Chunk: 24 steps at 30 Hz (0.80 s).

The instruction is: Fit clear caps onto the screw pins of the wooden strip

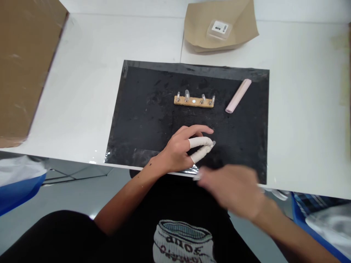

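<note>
A white table [307,109] fills most of the view, seen from above by the seated person, whose black clothing [128,233] shows along the bottom. A large cardboard box [24,65] stands at the far left. In the middle, a black mat [142,113] reaches to the table's near edge. Beyond the mat, near the top, sits a tan paper tray [194,33]. Two bare forearms come in from below, one from each side. The right hand [236,188] is blurred, raised at the mat's front edge, its thumb side pointing left towards the other hand; its fingers look curled in, but I cannot tell whether they pinch anything. A small whitish patch shows at its tip, too smeared to name. The left hand [179,149] is over the near part of the mat, back upward, wrist near the edge, fingers pointing right. Its thumb and forefinger wear white covers [201,141] and press together at the tips, pinching a tiny clear piece; a bare finger stretches out above them, apart from the pinch. Beyond this hand, on the mat, a pink bar [238,95] lies slanted to the right of a short tan strip [197,103], on which four small clear pegs stand. A clear, labelled case [219,31] rests inside the tray. Smallest is the pinched piece [214,143], poking out just past the covered fingertips.
</note>
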Available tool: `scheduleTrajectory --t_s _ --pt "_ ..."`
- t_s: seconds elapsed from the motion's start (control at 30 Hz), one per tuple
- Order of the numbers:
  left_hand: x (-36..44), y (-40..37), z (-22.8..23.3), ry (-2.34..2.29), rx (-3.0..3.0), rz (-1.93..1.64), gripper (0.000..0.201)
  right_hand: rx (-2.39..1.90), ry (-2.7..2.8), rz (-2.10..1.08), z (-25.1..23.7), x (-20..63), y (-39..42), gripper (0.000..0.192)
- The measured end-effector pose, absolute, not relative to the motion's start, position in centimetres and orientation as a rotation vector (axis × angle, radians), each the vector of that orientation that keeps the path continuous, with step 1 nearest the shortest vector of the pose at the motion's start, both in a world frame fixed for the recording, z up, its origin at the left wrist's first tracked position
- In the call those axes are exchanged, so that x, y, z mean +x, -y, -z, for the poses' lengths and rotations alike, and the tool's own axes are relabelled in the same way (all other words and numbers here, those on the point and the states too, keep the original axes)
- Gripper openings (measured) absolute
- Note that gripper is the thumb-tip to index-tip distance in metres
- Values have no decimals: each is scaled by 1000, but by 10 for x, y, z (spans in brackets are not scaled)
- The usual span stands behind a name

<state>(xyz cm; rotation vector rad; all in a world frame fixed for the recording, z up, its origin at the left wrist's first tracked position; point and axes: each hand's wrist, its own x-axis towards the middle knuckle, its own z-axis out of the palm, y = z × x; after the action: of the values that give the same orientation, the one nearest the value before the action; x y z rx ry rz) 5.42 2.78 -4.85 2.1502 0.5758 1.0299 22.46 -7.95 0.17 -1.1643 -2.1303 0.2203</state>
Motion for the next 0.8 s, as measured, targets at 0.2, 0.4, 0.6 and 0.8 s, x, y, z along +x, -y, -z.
scheduleTrajectory --t_s 0.2,0.4,0.6,0.8 --pt "54 -29 47 -557 2166 -1015 9 -1192 2097 -207 -4 224 74 39" --pt "54 -29 49 -558 2158 -1006 9 -1206 2192 -245 -3 227 77 39" --pt "55 -29 47 -570 2148 -1005 8 -1194 2125 -149 2 229 76 21" --pt "55 -29 48 -567 2128 -1004 7 -1169 2152 -254 4 228 83 15"
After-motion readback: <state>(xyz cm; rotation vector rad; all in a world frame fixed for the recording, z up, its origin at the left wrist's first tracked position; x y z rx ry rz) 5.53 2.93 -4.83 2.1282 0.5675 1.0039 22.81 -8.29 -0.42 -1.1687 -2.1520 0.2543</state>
